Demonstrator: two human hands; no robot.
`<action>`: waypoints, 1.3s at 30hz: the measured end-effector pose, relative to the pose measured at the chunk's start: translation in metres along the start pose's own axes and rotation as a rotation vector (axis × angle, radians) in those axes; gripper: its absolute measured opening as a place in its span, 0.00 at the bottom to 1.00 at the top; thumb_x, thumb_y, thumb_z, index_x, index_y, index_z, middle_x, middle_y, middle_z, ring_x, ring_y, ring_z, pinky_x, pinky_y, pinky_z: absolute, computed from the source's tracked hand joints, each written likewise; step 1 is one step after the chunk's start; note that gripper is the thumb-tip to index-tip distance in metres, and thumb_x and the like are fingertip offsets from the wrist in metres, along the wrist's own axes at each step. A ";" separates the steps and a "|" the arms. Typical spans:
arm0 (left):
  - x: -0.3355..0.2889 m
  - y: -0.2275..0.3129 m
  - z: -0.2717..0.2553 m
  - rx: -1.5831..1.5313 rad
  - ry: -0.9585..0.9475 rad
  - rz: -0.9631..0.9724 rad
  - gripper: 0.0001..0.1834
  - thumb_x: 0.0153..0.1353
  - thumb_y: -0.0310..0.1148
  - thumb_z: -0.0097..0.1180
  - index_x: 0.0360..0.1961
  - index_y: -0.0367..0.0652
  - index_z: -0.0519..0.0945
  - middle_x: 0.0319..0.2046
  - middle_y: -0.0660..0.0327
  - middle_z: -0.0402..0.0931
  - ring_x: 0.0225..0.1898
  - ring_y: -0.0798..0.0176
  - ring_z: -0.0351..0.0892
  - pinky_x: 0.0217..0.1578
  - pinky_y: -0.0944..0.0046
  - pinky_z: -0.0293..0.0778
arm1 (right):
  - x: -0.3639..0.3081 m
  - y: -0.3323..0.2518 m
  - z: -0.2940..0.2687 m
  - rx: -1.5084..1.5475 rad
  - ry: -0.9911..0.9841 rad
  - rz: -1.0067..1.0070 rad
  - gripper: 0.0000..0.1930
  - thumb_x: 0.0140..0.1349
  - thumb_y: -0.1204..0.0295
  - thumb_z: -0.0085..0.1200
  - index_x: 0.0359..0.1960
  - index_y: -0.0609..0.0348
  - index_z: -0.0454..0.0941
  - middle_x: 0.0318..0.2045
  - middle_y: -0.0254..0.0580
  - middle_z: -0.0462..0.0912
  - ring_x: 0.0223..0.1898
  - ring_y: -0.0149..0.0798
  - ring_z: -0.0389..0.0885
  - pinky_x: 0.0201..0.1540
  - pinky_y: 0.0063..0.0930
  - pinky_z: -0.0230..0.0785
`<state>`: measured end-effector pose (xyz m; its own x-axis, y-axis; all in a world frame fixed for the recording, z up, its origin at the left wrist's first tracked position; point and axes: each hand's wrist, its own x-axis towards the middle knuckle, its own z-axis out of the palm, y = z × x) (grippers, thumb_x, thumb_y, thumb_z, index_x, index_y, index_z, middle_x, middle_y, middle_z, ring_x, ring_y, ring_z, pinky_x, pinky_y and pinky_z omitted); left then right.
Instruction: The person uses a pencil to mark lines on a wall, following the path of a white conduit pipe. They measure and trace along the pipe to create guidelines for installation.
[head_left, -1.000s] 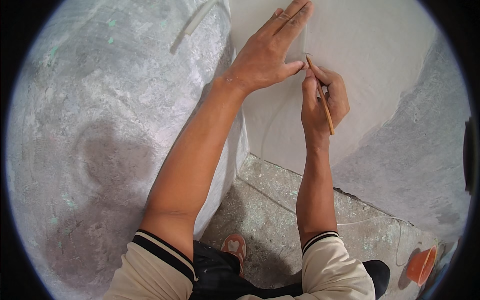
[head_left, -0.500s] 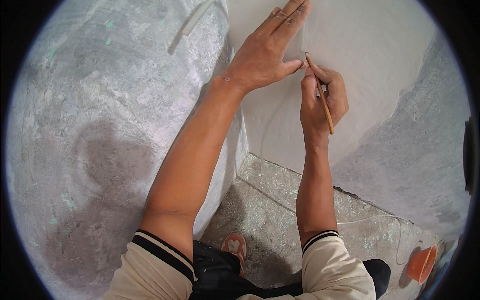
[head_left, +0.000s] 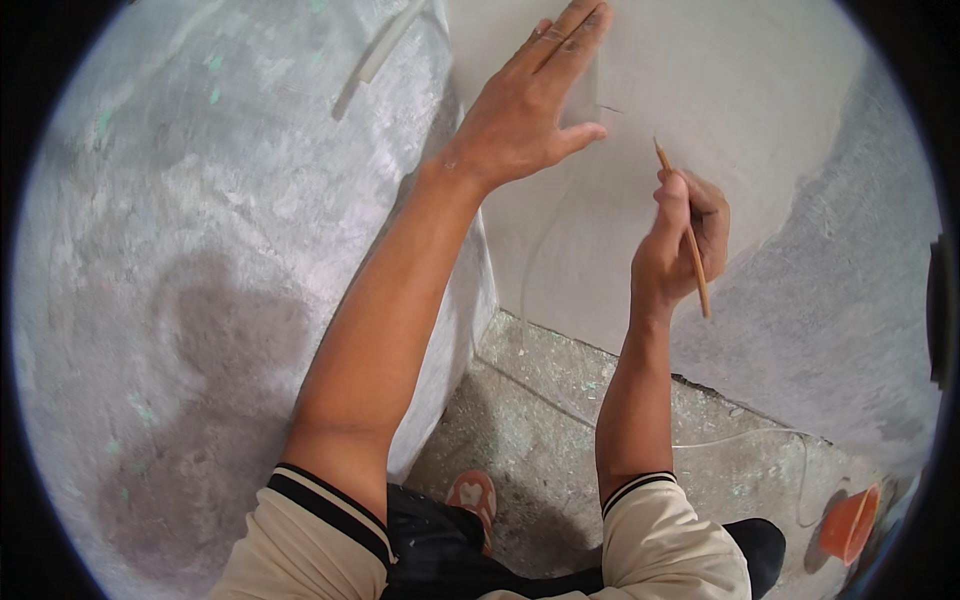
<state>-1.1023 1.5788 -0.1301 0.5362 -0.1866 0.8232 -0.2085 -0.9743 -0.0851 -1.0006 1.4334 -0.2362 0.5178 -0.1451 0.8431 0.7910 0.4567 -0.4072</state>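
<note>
My left hand (head_left: 530,110) lies against the pale wall (head_left: 760,70), fingers stretched out and thumb spread. A clear thin hose (head_left: 598,70) runs up the wall beside its fingers; whether the palm presses on the hose is hidden. Just right of my left thumb, a short dark line (head_left: 612,109) is drawn on the wall. In my right hand (head_left: 685,235), closed round it, is a wooden pencil (head_left: 697,262). Its tip points up toward the wall, lower and to the right of the line, and seems clear of the surface.
A mottled grey wall (head_left: 130,250) rises on the left, with a short pale tube (head_left: 390,42) near its top. The hose trails over the speckled concrete floor (head_left: 540,430) toward an orange bucket (head_left: 850,525) at the lower right. My shoe (head_left: 472,495) stands near the corner.
My right hand has drawn back down and to the right with the pencil, away from my left thumb. The short line on the wall is now uncovered. My left hand has barely moved.
</note>
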 end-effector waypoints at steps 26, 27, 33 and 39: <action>0.036 0.017 -0.003 -0.765 0.805 -0.653 0.29 0.78 0.51 0.43 0.57 0.29 0.64 0.44 0.46 0.75 0.46 0.47 0.85 0.54 0.49 0.81 | -0.055 0.002 0.013 -0.013 -0.496 0.586 0.18 0.74 0.65 0.56 0.27 0.63 0.69 0.17 0.45 0.68 0.19 0.38 0.64 0.25 0.34 0.62; 0.038 0.020 0.000 -0.704 0.873 -0.635 0.29 0.78 0.51 0.44 0.58 0.29 0.64 0.44 0.46 0.75 0.45 0.47 0.85 0.54 0.49 0.81 | -0.057 0.002 0.006 -0.012 -0.536 0.606 0.19 0.74 0.65 0.56 0.27 0.63 0.68 0.17 0.42 0.65 0.20 0.35 0.62 0.25 0.32 0.60; 0.037 0.044 -0.029 -0.120 0.741 -0.342 0.27 0.78 0.51 0.43 0.56 0.32 0.68 0.40 0.46 0.76 0.34 0.54 0.79 0.42 0.56 0.79 | -0.079 -0.007 -0.015 0.148 -0.748 0.762 0.11 0.71 0.67 0.59 0.34 0.63 0.77 0.22 0.42 0.72 0.24 0.35 0.68 0.30 0.30 0.65; 0.053 0.069 -0.137 -0.142 0.820 -0.413 0.58 0.47 0.92 0.25 0.36 0.39 0.72 0.23 0.59 0.58 0.20 0.65 0.56 0.20 0.63 0.54 | -0.043 -0.089 -0.037 0.257 -1.019 1.011 0.10 0.69 0.68 0.60 0.43 0.62 0.82 0.30 0.49 0.81 0.29 0.50 0.78 0.35 0.36 0.72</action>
<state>-1.2004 1.5192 -0.0153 -0.1447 0.3722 0.9168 -0.2569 -0.9089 0.3285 -1.0812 1.3663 -0.2489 0.2690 0.9490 0.1641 0.1016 0.1415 -0.9847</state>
